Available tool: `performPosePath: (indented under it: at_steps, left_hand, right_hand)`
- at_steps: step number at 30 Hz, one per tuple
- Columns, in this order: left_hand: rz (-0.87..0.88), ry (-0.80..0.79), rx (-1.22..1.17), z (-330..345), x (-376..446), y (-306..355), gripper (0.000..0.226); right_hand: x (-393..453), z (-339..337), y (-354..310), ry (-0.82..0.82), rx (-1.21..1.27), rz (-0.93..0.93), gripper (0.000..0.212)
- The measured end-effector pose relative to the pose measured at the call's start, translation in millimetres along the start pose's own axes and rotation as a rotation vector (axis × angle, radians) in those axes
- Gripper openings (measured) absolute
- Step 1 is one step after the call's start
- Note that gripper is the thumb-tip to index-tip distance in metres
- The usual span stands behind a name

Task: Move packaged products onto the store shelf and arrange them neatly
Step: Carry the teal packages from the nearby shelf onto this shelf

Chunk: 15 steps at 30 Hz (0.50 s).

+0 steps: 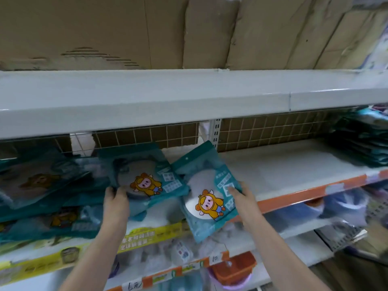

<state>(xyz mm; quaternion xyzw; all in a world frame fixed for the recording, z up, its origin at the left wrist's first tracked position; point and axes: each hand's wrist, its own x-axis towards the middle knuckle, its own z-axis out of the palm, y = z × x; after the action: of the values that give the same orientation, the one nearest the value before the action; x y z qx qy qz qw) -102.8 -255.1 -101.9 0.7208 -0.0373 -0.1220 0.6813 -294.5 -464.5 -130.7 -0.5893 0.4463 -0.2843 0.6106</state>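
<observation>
Head view: two hands [116,201] [243,198], two packets [142,175] [207,194]

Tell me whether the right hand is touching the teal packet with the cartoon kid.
Touching. The head view shows the right hand gripping the right edge of the teal packet, fingers lying across its front.

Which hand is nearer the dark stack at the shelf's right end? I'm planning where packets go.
Right. The right hand, gripping a teal packet, is closer to that stack; the left hand is farther left.
</observation>
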Motion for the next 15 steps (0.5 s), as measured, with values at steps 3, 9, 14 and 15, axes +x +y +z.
performPosePath:
  at_steps: [3, 9, 14, 15]
  left_hand:
    - [0.036, -0.016, 0.001, 42, -29, 0, 0.008]
    - [0.003, -0.004, 0.014, 105, -75, -11, 0.021]
    - [-0.033, -0.042, 0.014, 167, -119, -16, 0.017]
    - [-0.051, -0.054, 0.015, 178, -128, -17, 0.011]
  right_hand:
    - [10, -49, -3, 0.037, -0.011, -0.014, 0.015]
    - [30, -124, -6, 0.056, 0.012, -0.031, 0.01]
    - [41, -188, -9, 0.08, 0.025, -0.046, 0.012]
    - [42, -199, -9, 0.082, 0.019, -0.045, 0.011]
